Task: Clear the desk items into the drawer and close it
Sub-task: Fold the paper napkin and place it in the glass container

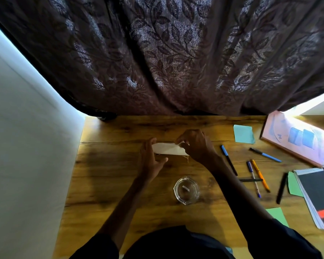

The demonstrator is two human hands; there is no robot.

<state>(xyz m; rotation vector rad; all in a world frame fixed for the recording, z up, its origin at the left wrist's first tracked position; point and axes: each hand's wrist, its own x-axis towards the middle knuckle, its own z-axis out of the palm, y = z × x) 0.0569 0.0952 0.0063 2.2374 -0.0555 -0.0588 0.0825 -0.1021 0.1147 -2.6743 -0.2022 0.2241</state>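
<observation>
A pale folded piece of paper (pixel 167 148) lies across the middle of the wooden desk (pixel 105 184). My left hand (pixel 151 159) touches its left end with straight fingers. My right hand (pixel 196 144) pinches the paper's upper right corner with curled fingers. Several pens (pixel 229 159) lie scattered to the right, among them an orange one (pixel 260 175) and a black and blue marker (pixel 266 155). No drawer is in view.
A clear glass ashtray (pixel 186 190) sits near the front middle. A blue sticky note (pixel 244 134) and green notes (pixel 277 216) lie on the right. Notebooks (pixel 318 197) and a pink book (pixel 295 139) fill the right edge. A dark patterned curtain (pixel 166 53) hangs behind; a white wall is on the left.
</observation>
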